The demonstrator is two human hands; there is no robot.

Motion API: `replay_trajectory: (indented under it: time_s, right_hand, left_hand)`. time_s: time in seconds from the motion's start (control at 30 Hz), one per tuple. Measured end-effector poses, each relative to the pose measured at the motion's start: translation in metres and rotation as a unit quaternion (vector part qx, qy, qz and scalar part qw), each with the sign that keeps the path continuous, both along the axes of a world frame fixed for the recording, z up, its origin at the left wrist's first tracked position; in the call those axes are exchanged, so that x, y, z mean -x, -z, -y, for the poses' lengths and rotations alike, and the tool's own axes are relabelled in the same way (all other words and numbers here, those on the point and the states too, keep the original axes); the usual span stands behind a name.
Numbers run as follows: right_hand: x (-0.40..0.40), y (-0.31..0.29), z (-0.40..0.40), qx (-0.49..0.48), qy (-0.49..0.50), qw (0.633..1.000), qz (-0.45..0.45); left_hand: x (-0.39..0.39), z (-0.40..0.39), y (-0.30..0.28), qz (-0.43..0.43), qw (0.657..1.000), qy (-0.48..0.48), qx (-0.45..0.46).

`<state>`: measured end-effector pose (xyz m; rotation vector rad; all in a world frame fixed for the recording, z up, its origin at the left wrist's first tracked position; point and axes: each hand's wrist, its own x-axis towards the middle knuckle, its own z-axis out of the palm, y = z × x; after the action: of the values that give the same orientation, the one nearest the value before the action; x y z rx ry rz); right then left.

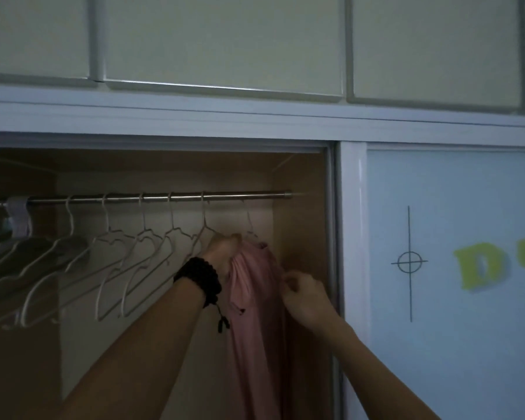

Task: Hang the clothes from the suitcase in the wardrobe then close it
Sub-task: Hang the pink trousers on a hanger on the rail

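A pink garment (255,313) hangs from a white hanger (249,225) at the right end of the metal rail (164,197) inside the open wardrobe. My left hand (223,253), with a black bead bracelet at the wrist, grips the garment's bunched top at the hanger's shoulder. My right hand (303,294) pinches the garment's right edge, close to the wardrobe's right side wall. The suitcase is out of view.
Several empty white hangers (128,262) hang on the rail to the left, with dark clothes (19,250) at the far left. The sliding door (452,268), pale blue with a yellow-green letter, stands at the right. Closed upper cabinet doors (225,43) run above.
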<state>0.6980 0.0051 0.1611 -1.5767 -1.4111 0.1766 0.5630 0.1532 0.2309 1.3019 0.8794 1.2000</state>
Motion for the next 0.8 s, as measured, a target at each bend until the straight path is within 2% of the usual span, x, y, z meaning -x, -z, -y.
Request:
replay_trajectory:
  time_s: [0.07,0.13,0.27,0.4,0.5,0.63,0.8]
  right_hand:
    - [0.002,-0.016,-0.015,-0.014,-0.016,1.000,-0.010]
    - [-0.002,-0.027,-0.032,-0.027,-0.015,0.999,-0.033]
    - [-0.008,-0.035,-0.055,-0.027,-0.013,0.996,-0.078]
    - [-0.009,-0.035,-0.062,-0.031,-0.018,0.996,-0.085]
    - [0.000,-0.035,-0.052,-0.032,-0.026,0.996,-0.084]
    - [0.014,-0.032,-0.030,-0.036,-0.034,0.994,-0.095]
    - [0.046,-0.024,0.019,-0.036,-0.051,0.995,-0.073]
  left_hand:
    - [-0.006,-0.031,-0.013,-0.045,0.999,-0.002,-0.027]
    - [-0.011,-0.051,-0.022,-0.053,0.997,-0.015,-0.048]
    - [-0.015,-0.030,-0.039,-0.060,0.993,-0.065,-0.083]
    - [-0.001,-0.007,-0.013,-0.059,0.987,-0.091,-0.116]
    - [0.021,0.008,0.013,-0.149,0.969,-0.119,-0.160]
    - [0.039,0.043,0.020,-0.171,0.962,-0.102,-0.189]
    - [0.081,0.106,0.048,-0.272,0.942,-0.045,-0.189]
